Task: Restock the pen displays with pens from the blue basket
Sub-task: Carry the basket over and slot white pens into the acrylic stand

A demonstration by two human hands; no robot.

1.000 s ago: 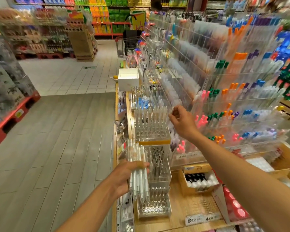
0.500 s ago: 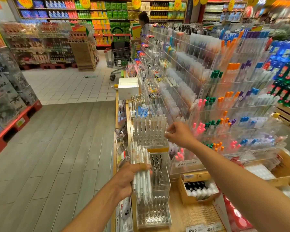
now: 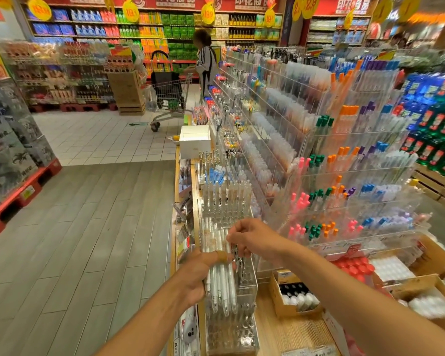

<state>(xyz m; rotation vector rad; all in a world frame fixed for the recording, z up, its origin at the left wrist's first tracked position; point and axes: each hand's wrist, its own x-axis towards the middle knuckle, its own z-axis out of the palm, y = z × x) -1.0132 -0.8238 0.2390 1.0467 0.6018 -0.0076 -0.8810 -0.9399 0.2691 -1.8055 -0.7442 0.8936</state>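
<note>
— What have you got hold of?

— My left hand [image 3: 199, 274] is curled round a bunch of white pens [image 3: 220, 265], upright, caps up, so one can be drawn off the top. My right hand [image 3: 252, 238] has its fingers [image 3: 233, 233] bent onto the top of the bunch; it looks like a pinch on one pen, though blur keeps me from being sure.

— Why hold them so close to the rack?

— The clear holder [image 3: 231, 299] stands just behind the bunch, with tube slots that take pens one at a time. I judge a short carry is the point. The upper tier [image 3: 225, 201] already has a row of pens standing in it.

— And the blue basket?

— Not in view, so I can't say where it is.

— Anything in the way?

— The big acrylic display [image 3: 344, 181] of coloured pens crowds my right arm, and a cardboard box [image 3: 290, 296] of small bottles sits on the worktop [image 3: 293, 335] just beside the holder. Far down the aisle a shopper [image 3: 204, 62] stands by a trolley [image 3: 168, 98], well apart from me.
</note>
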